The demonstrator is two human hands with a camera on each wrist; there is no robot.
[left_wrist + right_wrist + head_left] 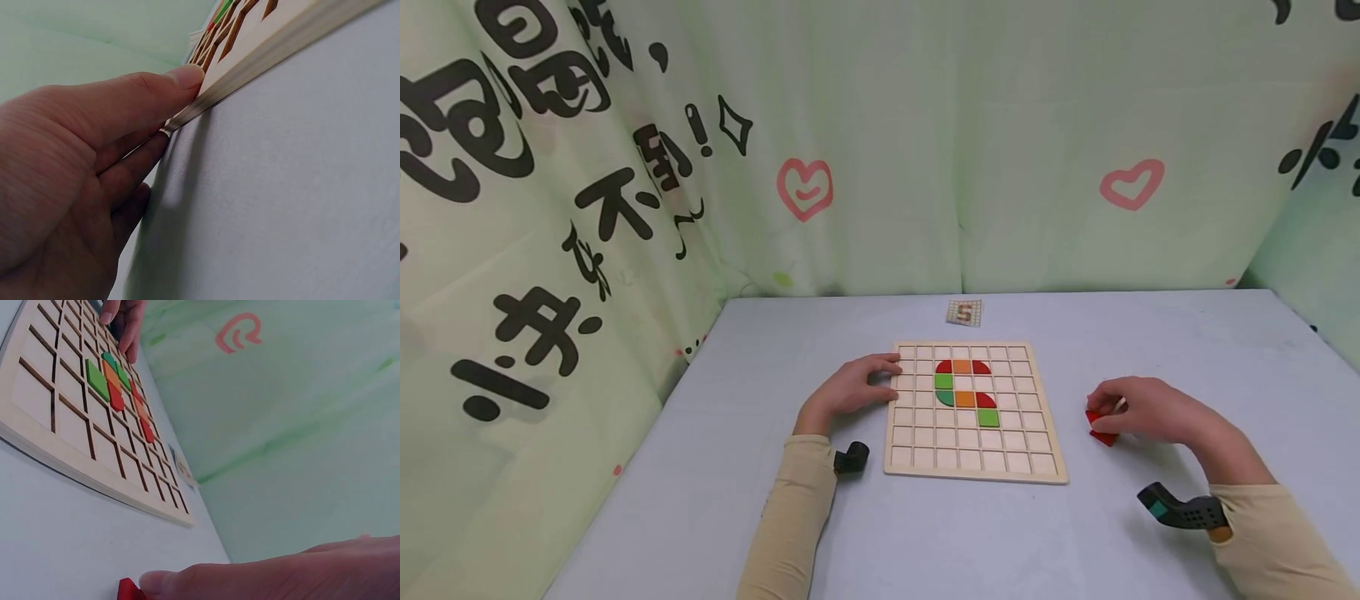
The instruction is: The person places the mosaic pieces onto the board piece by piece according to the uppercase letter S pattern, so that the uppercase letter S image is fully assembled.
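Note:
A square wooden grid board (925, 460) lies on the table, several red, orange and green pieces set in its cells. My left hand (853, 385) is at the board's left side, thumb and fingertips touching its edge with the fingers fairly straight. In the left wrist view the thumb (144, 94) lies against the rim. To the right of the board, my right hand (1157, 410) pinches a red piece (1103, 437) between thumb and fingers, close over the table. The right wrist view shows only a corner of red (129, 590) by the thumb; the fingers partly hide it.
A small card with a grid pattern (964, 312) lies behind the board near the table's back edge. Pale green curtains (955, 150) with dark lettering and red hearts hang behind and beside the white-covered table (970, 542).

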